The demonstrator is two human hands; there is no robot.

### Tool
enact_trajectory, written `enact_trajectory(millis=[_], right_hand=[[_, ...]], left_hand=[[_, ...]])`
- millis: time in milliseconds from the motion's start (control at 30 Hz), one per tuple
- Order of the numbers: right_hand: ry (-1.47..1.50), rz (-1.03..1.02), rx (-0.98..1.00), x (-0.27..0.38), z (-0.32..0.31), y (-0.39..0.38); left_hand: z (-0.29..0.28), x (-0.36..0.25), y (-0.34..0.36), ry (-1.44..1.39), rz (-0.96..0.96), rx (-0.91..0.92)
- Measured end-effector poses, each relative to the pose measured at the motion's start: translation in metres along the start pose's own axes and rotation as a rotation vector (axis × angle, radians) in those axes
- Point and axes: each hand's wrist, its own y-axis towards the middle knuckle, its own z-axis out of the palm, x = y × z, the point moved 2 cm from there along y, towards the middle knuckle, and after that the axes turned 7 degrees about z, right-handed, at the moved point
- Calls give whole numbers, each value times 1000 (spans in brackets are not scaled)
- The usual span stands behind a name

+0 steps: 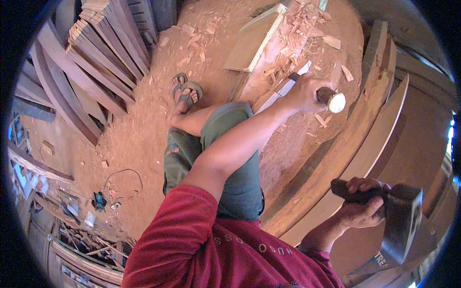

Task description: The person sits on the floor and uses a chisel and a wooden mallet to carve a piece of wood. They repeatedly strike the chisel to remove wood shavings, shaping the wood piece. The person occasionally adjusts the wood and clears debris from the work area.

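My left hand [306, 94] is closed around the handle of a chisel [336, 102], its pale round end pointing right and its dark blade angled toward a pale timber piece [277, 97] among wood chips. Lower right, my right hand [362, 207] grips a heavy dark mallet [402, 218], raised beside curved boards and apart from the chisel. The blade's tip is too small to tell whether it touches the wood. My bent legs and sandalled foot [187, 93] are below my left arm.
Stacked boards [93, 57] stand at upper left; long curved timbers [345, 156] run along the right. A plywood panel [242, 53] lies at the top amid shavings [302, 21]. A corded green power tool [99, 201] and small items rest on the floor at left.
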Motion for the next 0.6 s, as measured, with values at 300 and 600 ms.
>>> enact_trajectory(millis=[300,600], right_hand=[[-867,92,28,0,34,32],[-951,430,272,-55,32,36]], left_hand=[[1,6,3,21,-23,8],[-14,4,7,39,-128,66]])
